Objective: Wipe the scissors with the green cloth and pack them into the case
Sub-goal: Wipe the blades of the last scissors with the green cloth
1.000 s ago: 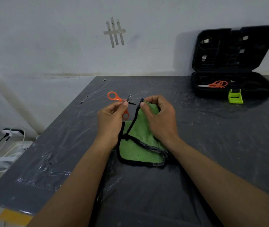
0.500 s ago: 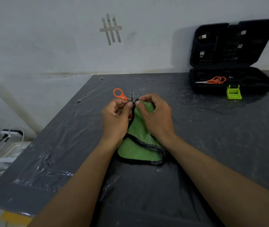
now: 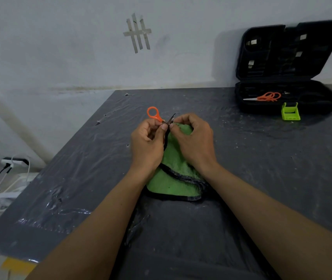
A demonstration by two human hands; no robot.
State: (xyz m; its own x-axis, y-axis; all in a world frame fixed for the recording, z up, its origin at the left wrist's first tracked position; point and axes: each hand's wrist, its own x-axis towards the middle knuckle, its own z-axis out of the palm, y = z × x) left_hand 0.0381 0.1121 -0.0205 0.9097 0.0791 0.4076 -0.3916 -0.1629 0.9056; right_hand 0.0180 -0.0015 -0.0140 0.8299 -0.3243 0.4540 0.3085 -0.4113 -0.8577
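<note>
My left hand (image 3: 147, 144) holds a small pair of orange-handled scissors (image 3: 155, 115) above the table's middle, one orange ring sticking up past my fingers and a dark blade tip pointing up to the right. My right hand (image 3: 194, 138) pinches a fold of the green cloth (image 3: 171, 178) with black trim against the blade. The rest of the cloth lies on the table under both wrists. The black case (image 3: 322, 102) stands open at the back right, with another pair of orange scissors (image 3: 266, 97) lying inside its base.
A lime green clip (image 3: 290, 111) hangs at the case's front edge. The table is covered in wrinkled dark plastic sheet (image 3: 80, 178). A power strip with cables (image 3: 13, 162) lies on the floor at the left. Tape strips (image 3: 137, 33) are stuck on the wall.
My two hands have come closer together, and the cloth fold in my right hand now meets the scissors' blade. The scissors' blade has tipped more upright.
</note>
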